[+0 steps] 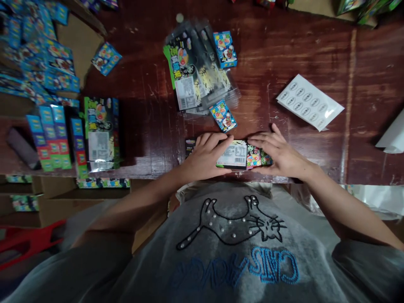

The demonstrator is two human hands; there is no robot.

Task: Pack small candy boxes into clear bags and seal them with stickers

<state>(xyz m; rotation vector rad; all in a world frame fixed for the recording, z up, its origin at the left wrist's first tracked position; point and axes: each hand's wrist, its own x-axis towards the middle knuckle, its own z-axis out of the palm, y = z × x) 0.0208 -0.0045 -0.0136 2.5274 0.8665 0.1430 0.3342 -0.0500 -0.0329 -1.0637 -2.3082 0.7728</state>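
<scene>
A flat packet [235, 155] with a white barcode label and colourful small boxes inside lies at the near edge of the dark wooden table [151, 126]. My left hand [206, 155] grips its left end with fingers curled over the top. On the packet's right end rests my right hand [279, 153], fingers wrapped over it. A loose small blue box [223, 115] lies just beyond my hands. Behind it sits a stack of clear printed packets [195, 71] with another small blue box [225, 49] beside it.
A white sheet of round stickers [309, 102] lies to the right. At the left stand a filled packet [100, 132], rows of blue boxes [52, 136] and a heap of blue boxes [34, 50] in a cardboard carton. A red stool [28, 242] is below left.
</scene>
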